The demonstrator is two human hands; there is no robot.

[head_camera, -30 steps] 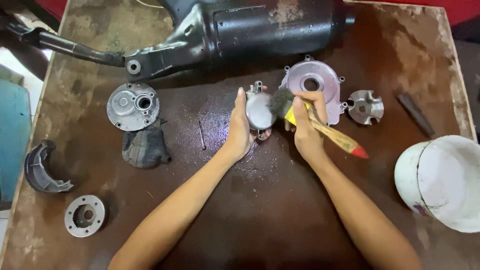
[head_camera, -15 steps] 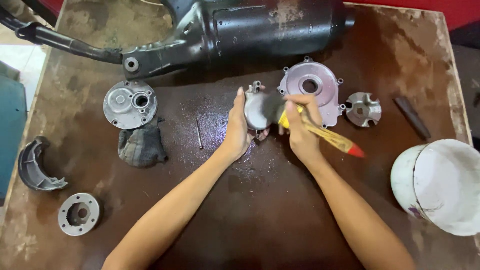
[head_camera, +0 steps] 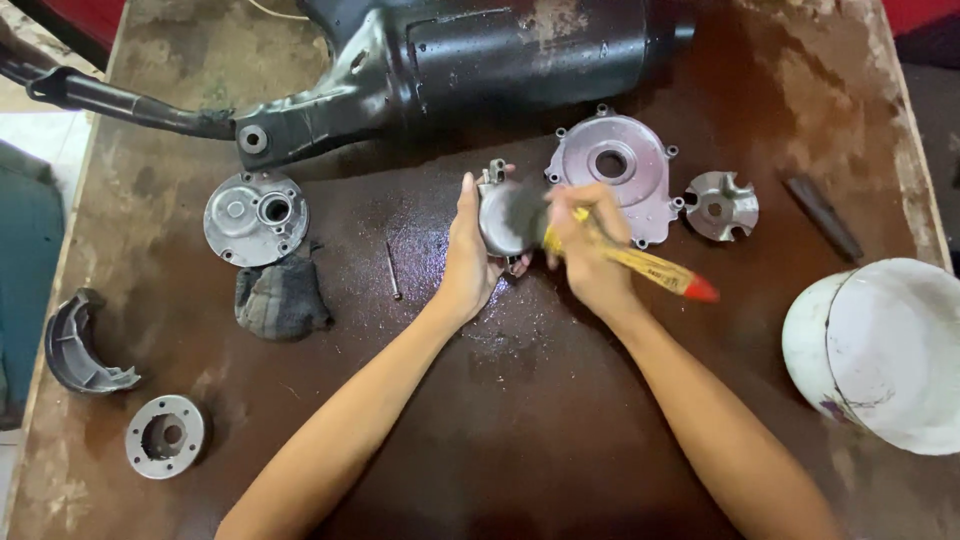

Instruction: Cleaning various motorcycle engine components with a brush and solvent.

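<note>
left hand [head_camera: 468, 250] stayed cupped around the small round metal part [head_camera: 500, 215], steadying it on the wet brown table [head_camera: 520, 420] | right hand [head_camera: 585, 250] kept its closed grip on the yellow brush [head_camera: 640, 265], bristles shifted slightly across the part | large cover plate [head_camera: 615, 170] just behind, unmoved

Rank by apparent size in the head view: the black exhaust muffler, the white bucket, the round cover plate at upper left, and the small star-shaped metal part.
1. Black exhaust muffler
2. White bucket, partly cut off by the frame
3. Round cover plate
4. Star-shaped metal part
</note>
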